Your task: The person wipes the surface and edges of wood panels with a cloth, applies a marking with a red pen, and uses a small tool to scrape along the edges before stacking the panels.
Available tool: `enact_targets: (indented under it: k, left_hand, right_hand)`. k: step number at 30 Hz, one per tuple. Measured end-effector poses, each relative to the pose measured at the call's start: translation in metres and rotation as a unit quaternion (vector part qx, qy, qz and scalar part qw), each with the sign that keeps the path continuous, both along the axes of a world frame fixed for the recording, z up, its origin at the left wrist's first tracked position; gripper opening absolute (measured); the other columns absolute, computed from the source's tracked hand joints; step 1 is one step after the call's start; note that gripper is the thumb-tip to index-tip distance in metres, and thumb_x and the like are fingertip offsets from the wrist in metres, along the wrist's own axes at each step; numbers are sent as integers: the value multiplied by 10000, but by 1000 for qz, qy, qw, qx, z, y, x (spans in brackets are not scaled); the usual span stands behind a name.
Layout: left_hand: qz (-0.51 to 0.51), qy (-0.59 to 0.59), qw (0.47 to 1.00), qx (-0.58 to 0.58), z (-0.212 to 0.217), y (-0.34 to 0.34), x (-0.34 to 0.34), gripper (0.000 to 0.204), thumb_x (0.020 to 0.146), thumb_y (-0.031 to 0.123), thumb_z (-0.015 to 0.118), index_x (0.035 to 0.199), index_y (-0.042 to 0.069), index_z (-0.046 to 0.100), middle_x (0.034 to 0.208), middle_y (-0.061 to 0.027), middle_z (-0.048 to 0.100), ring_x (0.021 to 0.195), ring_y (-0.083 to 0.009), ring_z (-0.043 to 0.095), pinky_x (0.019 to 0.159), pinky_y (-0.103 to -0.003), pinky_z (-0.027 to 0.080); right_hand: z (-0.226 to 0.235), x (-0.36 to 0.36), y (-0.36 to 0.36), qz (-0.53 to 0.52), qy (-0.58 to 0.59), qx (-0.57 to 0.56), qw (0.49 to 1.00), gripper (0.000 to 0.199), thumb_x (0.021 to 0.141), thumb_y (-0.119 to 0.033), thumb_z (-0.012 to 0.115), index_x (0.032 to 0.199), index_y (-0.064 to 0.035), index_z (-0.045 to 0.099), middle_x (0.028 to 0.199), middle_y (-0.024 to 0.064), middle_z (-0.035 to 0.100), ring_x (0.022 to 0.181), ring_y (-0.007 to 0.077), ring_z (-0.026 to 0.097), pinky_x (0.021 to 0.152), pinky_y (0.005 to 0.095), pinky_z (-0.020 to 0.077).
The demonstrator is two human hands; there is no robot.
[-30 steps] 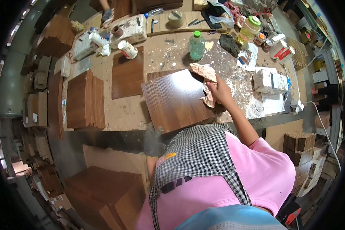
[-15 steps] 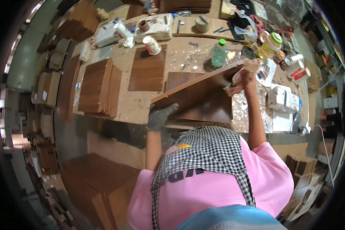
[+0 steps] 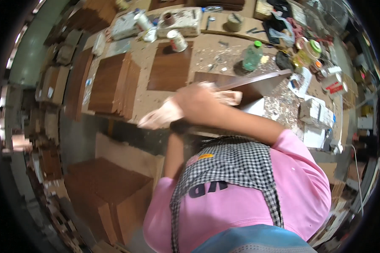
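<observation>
the right forearm (image 3: 245,122) slants leftward across the body, its blurred right grip (image 3: 196,101) closed round a crumpled pale cloth (image 3: 158,116). the left grip (image 3: 180,126) is mostly hidden; i cannot tell its state. a tilted brown board (image 3: 259,87) rises over the paint-flecked bench (image 3: 283,110), stacked panels (image 3: 109,86) to its left, grey floor (image 3: 78,141) beyond.

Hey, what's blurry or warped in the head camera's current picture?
Head view: motion blur on the right hand and pale cloth; head view: green-capped bottle noticeably crisper; head view: fisheye bending toward the rim, corners black.
</observation>
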State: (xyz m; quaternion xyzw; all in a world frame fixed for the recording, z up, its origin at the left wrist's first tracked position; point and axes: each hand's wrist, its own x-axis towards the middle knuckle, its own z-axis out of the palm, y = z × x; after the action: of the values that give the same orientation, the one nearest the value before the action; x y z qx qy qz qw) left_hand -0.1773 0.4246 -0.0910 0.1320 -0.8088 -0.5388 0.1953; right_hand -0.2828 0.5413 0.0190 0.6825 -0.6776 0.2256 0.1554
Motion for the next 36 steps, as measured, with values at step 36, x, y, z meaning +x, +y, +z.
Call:
enact_targets:
  k: [36]
  left_hand:
    - [8, -115, 993, 23, 29, -7, 42, 313, 825, 37, 778, 1125, -17, 708, 1055, -101, 732, 955, -194, 682, 869, -328, 550]
  right_hand:
    - [-124, -309, 96, -214, -97, -24, 972, 442, 736, -220, 768, 1105, -53, 592, 1107, 188, 633, 882, 428, 653, 736, 473, 546]
